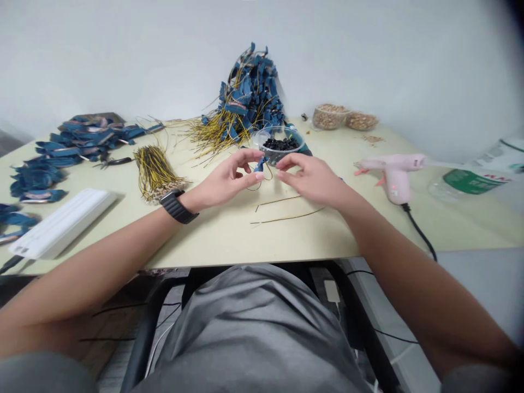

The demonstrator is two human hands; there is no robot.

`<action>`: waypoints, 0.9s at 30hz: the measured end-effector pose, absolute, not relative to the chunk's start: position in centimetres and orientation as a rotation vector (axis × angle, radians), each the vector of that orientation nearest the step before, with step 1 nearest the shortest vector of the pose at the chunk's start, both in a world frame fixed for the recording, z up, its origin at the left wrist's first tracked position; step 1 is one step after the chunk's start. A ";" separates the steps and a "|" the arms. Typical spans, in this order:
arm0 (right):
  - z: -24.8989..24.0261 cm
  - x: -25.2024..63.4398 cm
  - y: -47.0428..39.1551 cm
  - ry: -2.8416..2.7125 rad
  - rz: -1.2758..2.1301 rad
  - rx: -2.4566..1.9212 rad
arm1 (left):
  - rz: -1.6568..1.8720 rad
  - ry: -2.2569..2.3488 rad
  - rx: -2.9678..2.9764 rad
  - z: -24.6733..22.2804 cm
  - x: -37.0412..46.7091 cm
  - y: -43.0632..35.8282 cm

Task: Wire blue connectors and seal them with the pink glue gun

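Observation:
My left hand [233,177], with a black watch on its wrist, pinches a small blue piece [260,164] between thumb and fingertips. A thin dark cord loops down from that piece. Close by on the right, my right hand [305,173] has its thumb and forefinger drawn together near the cord; what lies between them is too small to make out. Just behind both hands stands a clear round tub [301,146] of small black parts [281,144]. Two thin cords [286,218] lie on the table below my right hand.
Behind the tub rises a heap of blue pieces [256,93] with yellow cords. At left are a cord bundle [155,172], pliers [114,161], blue pieces and a white power strip [65,221]. At right are a pink glue gun [396,173], a bottle [466,181] and two tubs [329,117].

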State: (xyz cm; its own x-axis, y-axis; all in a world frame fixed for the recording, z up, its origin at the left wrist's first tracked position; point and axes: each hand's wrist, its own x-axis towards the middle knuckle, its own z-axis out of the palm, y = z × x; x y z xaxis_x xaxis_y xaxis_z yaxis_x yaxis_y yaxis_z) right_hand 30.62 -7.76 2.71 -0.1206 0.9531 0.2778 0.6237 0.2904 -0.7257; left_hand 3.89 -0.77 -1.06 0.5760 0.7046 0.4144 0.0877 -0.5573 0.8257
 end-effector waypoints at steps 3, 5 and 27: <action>2.6 33.9 -12.3 -1.760 0.168 -1.475 | 0.998 0.634 1.974 -0.9 3.8 -0.7; 2.1 37.0 -15.2 -1.519 -0.120 -1.498 | 1.001 0.618 1.934 -0.8 3.8 -0.7; 4.2 44.2 -11.9 -0.962 0.386 -2.245 | 0.800 0.584 1.255 1.4 2.8 -0.8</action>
State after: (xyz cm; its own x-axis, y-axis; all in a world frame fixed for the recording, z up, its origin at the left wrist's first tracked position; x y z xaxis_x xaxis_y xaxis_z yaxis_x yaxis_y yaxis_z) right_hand 44.22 -11.87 4.18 0.6864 0.7271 -0.0116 0.5335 -0.5144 -0.6713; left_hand 2.79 -0.82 1.42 0.6055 0.7949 0.0391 -0.2056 0.1087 0.9726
